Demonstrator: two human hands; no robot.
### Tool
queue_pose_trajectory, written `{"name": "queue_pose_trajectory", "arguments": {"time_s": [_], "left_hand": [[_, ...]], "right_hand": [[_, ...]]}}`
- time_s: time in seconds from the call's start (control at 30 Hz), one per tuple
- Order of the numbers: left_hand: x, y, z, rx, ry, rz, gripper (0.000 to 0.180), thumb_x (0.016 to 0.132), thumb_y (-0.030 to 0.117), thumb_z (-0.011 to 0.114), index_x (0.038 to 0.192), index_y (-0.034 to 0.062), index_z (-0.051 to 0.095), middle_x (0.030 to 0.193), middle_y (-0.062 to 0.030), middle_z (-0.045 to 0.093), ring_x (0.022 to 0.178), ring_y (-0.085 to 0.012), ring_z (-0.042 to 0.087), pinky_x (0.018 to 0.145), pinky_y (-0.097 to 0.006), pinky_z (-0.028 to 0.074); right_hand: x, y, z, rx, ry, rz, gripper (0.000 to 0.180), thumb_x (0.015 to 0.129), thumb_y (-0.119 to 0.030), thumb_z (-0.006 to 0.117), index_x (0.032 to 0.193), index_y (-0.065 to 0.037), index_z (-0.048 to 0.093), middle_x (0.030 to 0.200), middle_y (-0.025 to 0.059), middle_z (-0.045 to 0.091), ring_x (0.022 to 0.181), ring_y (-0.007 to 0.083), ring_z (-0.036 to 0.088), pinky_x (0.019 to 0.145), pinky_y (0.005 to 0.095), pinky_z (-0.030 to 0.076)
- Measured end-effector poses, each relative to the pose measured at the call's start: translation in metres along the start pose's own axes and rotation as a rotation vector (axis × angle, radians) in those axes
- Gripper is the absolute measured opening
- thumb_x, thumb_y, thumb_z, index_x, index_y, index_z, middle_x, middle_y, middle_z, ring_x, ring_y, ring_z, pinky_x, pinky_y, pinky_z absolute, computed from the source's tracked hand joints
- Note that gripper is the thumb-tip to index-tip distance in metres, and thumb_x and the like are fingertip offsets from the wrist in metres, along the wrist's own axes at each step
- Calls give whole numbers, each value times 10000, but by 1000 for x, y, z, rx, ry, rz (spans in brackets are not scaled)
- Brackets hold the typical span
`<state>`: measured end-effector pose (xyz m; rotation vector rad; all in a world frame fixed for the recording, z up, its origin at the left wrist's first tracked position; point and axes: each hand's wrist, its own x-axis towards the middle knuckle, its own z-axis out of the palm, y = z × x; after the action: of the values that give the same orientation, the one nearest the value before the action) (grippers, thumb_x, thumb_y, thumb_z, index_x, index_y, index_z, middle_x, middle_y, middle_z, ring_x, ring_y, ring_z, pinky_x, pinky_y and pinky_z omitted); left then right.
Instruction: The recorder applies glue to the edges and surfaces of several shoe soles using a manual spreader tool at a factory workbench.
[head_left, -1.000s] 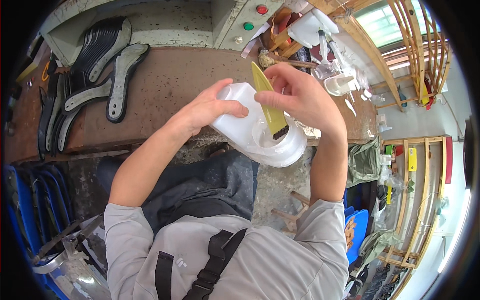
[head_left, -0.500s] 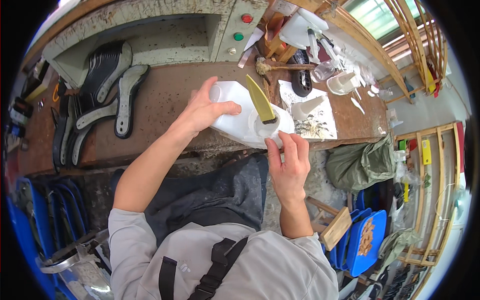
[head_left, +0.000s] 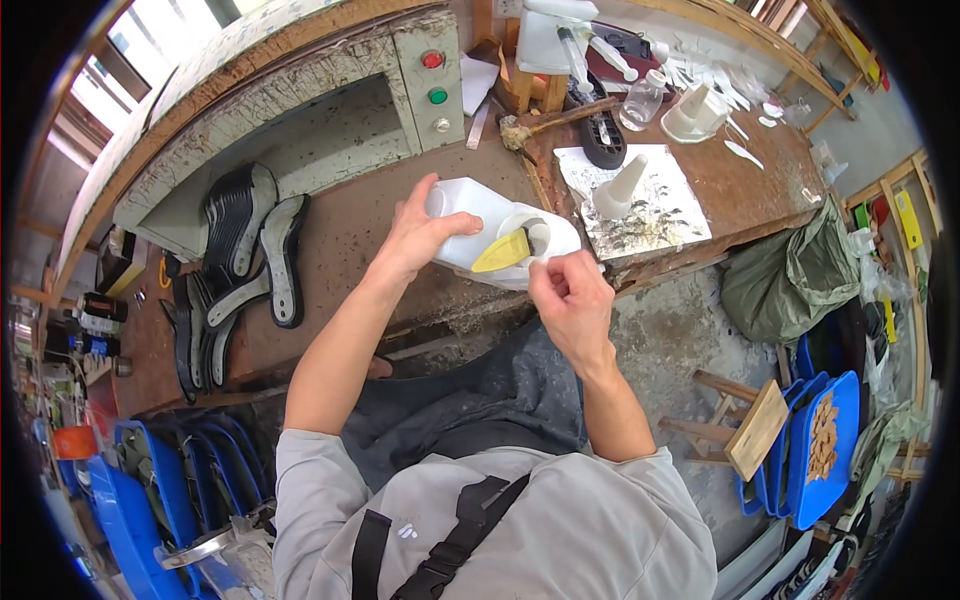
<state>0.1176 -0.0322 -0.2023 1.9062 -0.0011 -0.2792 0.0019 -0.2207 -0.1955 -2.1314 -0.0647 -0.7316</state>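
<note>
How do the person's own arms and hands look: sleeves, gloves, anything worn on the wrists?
Both the left hand and the right hand are ungloved, with no watch or band visible on the wrists. Short, light-grey fabric sleeves leave the forearms bare; no markings show on the sleeves.

Your brown desk (head_left: 345, 228) spans nine to two o'clock, bright windows (head_left: 160, 50) at ten, grey floor (head_left: 670, 340) at three, wooden stool (head_left: 757, 430) at four.

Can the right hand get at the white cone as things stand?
Likely yes: the cone stands just beyond the right hand, nothing visible between, though that hand is busy at the jug.
</note>
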Motion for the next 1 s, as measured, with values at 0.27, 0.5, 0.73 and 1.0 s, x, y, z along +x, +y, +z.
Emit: {"name": "queue_pose_trajectory", "arguments": {"time_s": [0.27, 0.5, 0.73, 1.0], "left_hand": [[35, 34, -5, 649, -23, 248, 1032, 502, 418, 733, 1412, 121, 347, 1327, -284, 341, 1254, -426, 310, 1052, -447, 286], [69, 29, 4, 998, -356, 596, 979, 579, 396, 722, 1441, 219, 295, 1453, -255, 206, 1333, -422, 203, 1115, -467, 171], [72, 13, -6, 908, -332, 526, 1023, 603, 536, 745, 1436, 144, 302, 1487, -254, 133, 1378, -412, 112, 1122, -465, 149], [7, -30, -92, 570, 226, 431, 683, 775, 416, 673, 1275, -10, 487, 1370, -241, 399, 1298, -352, 358, 1069, -407, 296]], "right_hand": [[-70, 68, -51, 266, -374, 219, 135, 766, -111, 683, 707, -43, 583, 680, 64, 530, 554, 180, 506, 524, 313, 427], [-176, 195, -97, -842, -464, 644, 203, 833, -209, 585, 960, -52, 572, 960, 221, 622, 903, 373, 617, 686, 462, 490], [-46, 68, -4, -90, -299, 281, 328, 753, -180, 718, 1027, -69, 576, 986, 151, 547, 792, 315, 591, 703, 381, 489], [33, 46, 57, -164, -515, -437, 218, 755, -145, 701, 934, -77, 595, 928, 90, 572, 787, 274, 608, 646, 336, 522]]}}
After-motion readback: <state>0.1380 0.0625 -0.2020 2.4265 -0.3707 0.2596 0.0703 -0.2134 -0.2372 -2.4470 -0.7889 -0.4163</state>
